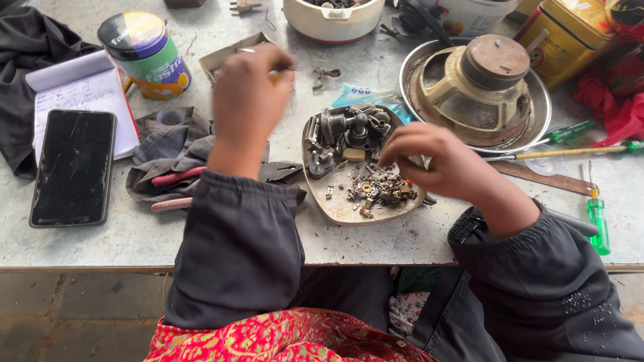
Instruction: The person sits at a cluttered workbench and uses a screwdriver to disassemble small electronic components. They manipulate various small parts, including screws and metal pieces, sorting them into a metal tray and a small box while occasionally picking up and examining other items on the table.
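My left hand point(248, 94) is raised above the bench and blurred. Its fingers are curled around a thin metal piece point(290, 67) that pokes out by the fingertips, just over a small open cardboard box point(225, 59). My right hand point(436, 164) rests over the right side of a heart-shaped tray point(335, 211), with its fingers pinched on a small pale part point(421, 161). The tray holds several screws, small dark metal fittings and other bits. Both arms wear dark sleeves.
A black phone point(74, 167) lies on a notebook point(80, 90) at the left, by a round tin point(144, 53). Pink-handled pliers point(176, 178) lie on a grey cloth point(168, 141). An old speaker point(479, 87) sits in a metal dish point(540, 114). Green-handled screwdrivers point(597, 224) lie at the right.
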